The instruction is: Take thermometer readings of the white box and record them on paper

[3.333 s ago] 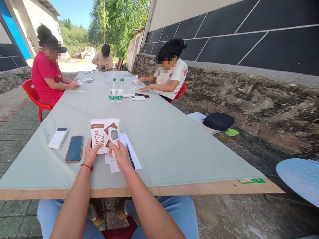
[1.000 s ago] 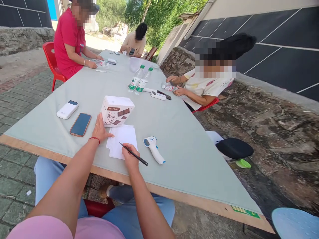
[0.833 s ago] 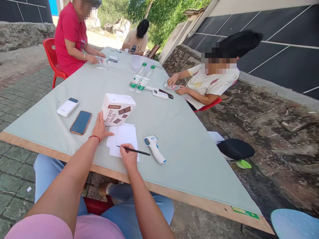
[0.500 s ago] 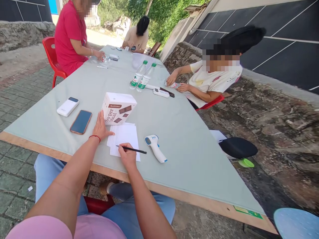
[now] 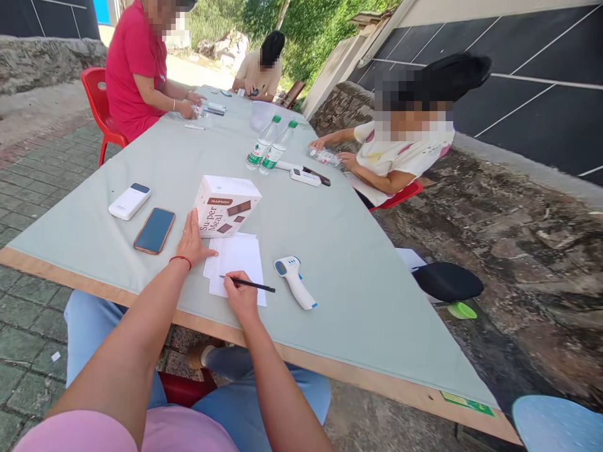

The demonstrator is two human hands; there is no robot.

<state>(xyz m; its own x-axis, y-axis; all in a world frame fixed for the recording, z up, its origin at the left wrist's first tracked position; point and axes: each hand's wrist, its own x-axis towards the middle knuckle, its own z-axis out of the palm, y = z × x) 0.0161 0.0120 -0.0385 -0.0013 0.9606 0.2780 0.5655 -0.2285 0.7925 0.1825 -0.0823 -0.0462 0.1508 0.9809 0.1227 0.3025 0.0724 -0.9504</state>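
Note:
My right hand is closed round a slim black pen, its tip at the left side of the white paper sheets. The sheets lie slightly fanned on the table in front of me, with small print or writing too fine to read. My left hand lies spread, its fingers against the left side of a white and brown Super Meal box and its thumb on the paper. The box stands upright at the far edge of the sheets. To the right of the paper lies a white infrared thermometer.
A phone and a white power bank lie left of the box. Two water bottles stand farther back, beside a white device. Three people sit around the cloth-covered table, their hands on small items.
My hands keep nearly the same place; the pen's back end tilts slightly. At the right, a person's hands have shifted apart on a clear plastic packet. The person in red has moved their hands.

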